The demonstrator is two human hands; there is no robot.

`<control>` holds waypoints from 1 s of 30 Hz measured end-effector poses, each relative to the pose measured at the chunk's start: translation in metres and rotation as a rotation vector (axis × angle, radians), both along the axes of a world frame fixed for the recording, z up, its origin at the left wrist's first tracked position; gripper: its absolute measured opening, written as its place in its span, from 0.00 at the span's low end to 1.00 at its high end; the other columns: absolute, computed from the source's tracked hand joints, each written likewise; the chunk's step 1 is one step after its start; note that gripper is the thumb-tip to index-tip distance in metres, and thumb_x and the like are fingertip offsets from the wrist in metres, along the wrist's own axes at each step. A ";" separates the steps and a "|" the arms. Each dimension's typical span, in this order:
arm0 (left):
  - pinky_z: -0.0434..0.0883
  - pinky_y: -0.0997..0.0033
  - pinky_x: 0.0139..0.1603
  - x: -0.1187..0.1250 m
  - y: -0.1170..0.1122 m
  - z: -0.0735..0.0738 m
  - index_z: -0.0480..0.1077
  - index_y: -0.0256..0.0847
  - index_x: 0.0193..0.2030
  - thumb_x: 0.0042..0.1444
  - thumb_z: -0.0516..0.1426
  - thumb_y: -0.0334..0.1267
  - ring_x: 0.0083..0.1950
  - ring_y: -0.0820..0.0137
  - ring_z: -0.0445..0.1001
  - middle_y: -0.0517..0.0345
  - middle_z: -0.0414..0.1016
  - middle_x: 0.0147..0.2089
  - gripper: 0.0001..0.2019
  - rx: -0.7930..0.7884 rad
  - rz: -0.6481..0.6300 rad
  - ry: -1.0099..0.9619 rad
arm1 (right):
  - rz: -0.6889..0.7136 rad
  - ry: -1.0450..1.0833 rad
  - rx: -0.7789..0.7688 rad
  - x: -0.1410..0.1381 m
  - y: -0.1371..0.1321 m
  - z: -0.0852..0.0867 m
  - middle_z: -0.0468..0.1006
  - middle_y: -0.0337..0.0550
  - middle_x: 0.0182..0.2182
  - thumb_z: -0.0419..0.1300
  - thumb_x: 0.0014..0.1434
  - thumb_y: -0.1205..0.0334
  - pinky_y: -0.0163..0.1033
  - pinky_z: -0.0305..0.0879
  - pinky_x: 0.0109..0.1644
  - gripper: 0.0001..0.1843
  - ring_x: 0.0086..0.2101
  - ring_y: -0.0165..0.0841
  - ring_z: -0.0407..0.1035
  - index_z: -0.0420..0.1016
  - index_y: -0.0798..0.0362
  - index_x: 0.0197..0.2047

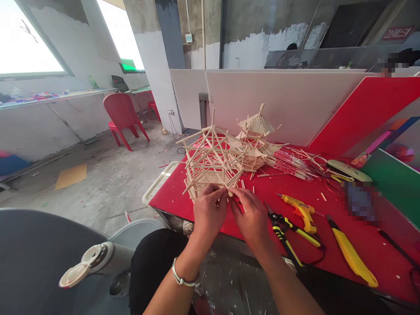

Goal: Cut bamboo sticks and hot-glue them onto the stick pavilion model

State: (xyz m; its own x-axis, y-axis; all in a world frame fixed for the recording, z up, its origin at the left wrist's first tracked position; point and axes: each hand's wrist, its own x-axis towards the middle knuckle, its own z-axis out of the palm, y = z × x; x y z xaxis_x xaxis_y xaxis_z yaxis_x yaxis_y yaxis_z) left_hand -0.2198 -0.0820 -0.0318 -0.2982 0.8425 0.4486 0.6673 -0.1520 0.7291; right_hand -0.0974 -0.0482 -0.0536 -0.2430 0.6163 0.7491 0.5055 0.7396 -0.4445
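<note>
A pavilion-like frame of thin wooden sticks (213, 159) stands on the red tabletop, with a pointed open roof. At its near lower corner my left hand (210, 210) is closed, thumb and forefinger pinched together. My right hand (249, 214) is closed just beside it, its fingertips almost meeting the left ones. What the fingertips pinch is hidden or too small to name. Behind the frame to the right is a second stick pavilion (257, 135) with a filled-in conical roof.
On the red table (262, 188) lie a yellow glue gun (302, 210), black-and-yellow cutters (288, 234), a yellow utility knife (354, 253) and bagged sticks (292, 164). A white lidded cup (108, 258) is at the lower left. A red chair (123, 116) stands farther back.
</note>
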 end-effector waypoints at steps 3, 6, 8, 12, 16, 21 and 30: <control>0.67 0.74 0.34 0.001 -0.001 0.002 0.80 0.43 0.39 0.60 0.56 0.29 0.34 0.73 0.73 0.56 0.76 0.36 0.11 0.017 0.008 0.051 | -0.002 0.010 0.013 -0.001 0.000 0.000 0.80 0.45 0.43 0.55 0.65 0.68 0.41 0.74 0.49 0.13 0.44 0.34 0.75 0.74 0.49 0.50; 0.68 0.73 0.35 0.002 -0.002 0.003 0.80 0.43 0.39 0.60 0.55 0.29 0.35 0.71 0.75 0.55 0.77 0.37 0.11 0.035 0.014 0.109 | 0.003 0.017 0.016 -0.001 -0.001 0.001 0.80 0.45 0.43 0.55 0.65 0.69 0.40 0.74 0.48 0.12 0.43 0.33 0.76 0.74 0.50 0.50; 0.68 0.73 0.35 0.003 -0.003 0.002 0.80 0.43 0.39 0.61 0.55 0.30 0.36 0.71 0.75 0.54 0.78 0.38 0.12 0.046 0.007 0.103 | 0.007 0.020 0.021 -0.002 -0.001 0.001 0.80 0.45 0.42 0.56 0.65 0.69 0.39 0.74 0.47 0.12 0.43 0.33 0.76 0.74 0.51 0.50; 0.70 0.73 0.37 0.003 -0.002 -0.003 0.80 0.42 0.40 0.61 0.54 0.30 0.36 0.70 0.77 0.54 0.80 0.38 0.12 0.071 -0.006 0.061 | 0.008 0.033 0.031 -0.002 -0.001 0.003 0.80 0.45 0.42 0.56 0.65 0.69 0.39 0.75 0.47 0.12 0.42 0.33 0.76 0.74 0.50 0.49; 0.70 0.73 0.35 0.004 -0.001 -0.005 0.79 0.42 0.42 0.60 0.54 0.29 0.36 0.70 0.78 0.54 0.81 0.38 0.12 0.055 0.006 0.110 | 0.023 0.044 0.019 -0.001 -0.001 0.003 0.81 0.45 0.42 0.55 0.64 0.70 0.39 0.75 0.47 0.13 0.42 0.32 0.76 0.74 0.50 0.49; 0.69 0.74 0.35 0.002 -0.001 -0.003 0.79 0.43 0.40 0.60 0.54 0.29 0.35 0.70 0.78 0.55 0.82 0.37 0.12 0.039 -0.003 0.115 | 0.021 0.059 0.017 -0.001 0.001 0.001 0.81 0.44 0.42 0.55 0.64 0.70 0.39 0.75 0.47 0.14 0.42 0.33 0.76 0.74 0.49 0.50; 0.71 0.73 0.33 0.000 0.001 -0.005 0.80 0.44 0.38 0.57 0.57 0.32 0.33 0.69 0.78 0.56 0.82 0.34 0.09 -0.018 -0.041 -0.252 | 0.018 0.040 -0.010 -0.001 0.000 0.001 0.81 0.45 0.43 0.54 0.65 0.68 0.42 0.75 0.49 0.15 0.43 0.35 0.76 0.74 0.48 0.52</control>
State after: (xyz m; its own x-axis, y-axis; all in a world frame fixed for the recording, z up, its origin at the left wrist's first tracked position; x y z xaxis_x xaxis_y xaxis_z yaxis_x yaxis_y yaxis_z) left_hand -0.2198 -0.0814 -0.0367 -0.3638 0.8636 0.3490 0.4576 -0.1606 0.8745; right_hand -0.0983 -0.0477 -0.0524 -0.2237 0.6197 0.7523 0.4737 0.7437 -0.4717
